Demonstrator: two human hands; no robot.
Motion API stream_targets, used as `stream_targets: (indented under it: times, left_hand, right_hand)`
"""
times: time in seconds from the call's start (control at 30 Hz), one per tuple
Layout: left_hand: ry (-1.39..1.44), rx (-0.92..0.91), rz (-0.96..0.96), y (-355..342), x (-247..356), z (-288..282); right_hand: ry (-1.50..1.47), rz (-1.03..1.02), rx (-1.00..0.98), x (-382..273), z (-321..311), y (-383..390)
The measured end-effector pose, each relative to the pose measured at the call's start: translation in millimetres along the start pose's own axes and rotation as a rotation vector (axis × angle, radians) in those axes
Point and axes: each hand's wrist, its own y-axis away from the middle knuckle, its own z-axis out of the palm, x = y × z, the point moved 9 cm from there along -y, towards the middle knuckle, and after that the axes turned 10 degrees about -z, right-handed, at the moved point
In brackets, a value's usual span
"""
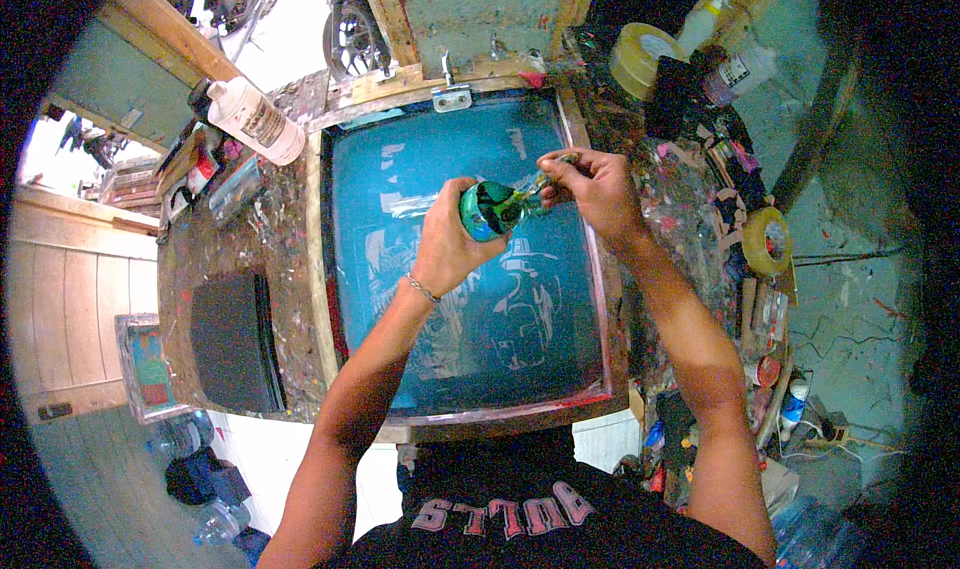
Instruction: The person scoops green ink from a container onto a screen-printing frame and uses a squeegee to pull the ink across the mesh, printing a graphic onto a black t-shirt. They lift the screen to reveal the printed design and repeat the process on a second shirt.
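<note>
Above a blue printing screen [470, 339] in a wooden frame, my left hand [445, 239] is wrapped round a small green ink-smeared cup [484, 214]. The cup is tilted, its dark opening toward my right hand. My right hand [603, 194] pinches a thin paint-covered stirring stick [532, 189], whose lower end is at the cup's rim. Whether the stick touches the ink inside I cannot tell. Pale stencil shapes show across the screen mesh beneath both hands. A metal hinge clamp [452, 94] grips the frame at its far edge.
A pale plastic bottle [258, 121] lies at the far left of the stained bench [290, 269]. Near it on the left is a black stack of flat sheets [235, 342]. Tape rolls [645, 59], [766, 241] and a white bottle [740, 74] are on the right.
</note>
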Motion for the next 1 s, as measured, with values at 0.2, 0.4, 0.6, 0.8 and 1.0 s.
stream_targets:
  times: [0.2,0.4,0.6,0.8,1.0]
  left_hand:
    - [-0.038,0.042,-0.005,1.0,-6.2,-8.5]
    - [0.004,0.051,-0.020,1.3,-20.3,-13.9]
    - [0.068,0.036,-0.022,2.4,-28.9,-16.0]
    - [0.035,0.052,-0.002,2.7,-24.8,-19.3]
    - [0.126,0.026,-0.065,5.6,-23.4,-23.2]
  right_hand:
    - [-0.164,-0.013,0.119,-6.6,-39.6,-2.9]
    - [-0.251,-0.087,0.172,-20.8,-74.1,-5.8]
    - [-0.156,-0.105,0.253,-29.5,-107.3,3.9]
    - [-0.097,-0.069,0.302,-29.8,-126.1,8.6]
    - [-0.096,-0.112,0.223,-28.7,-100.5,-0.6]
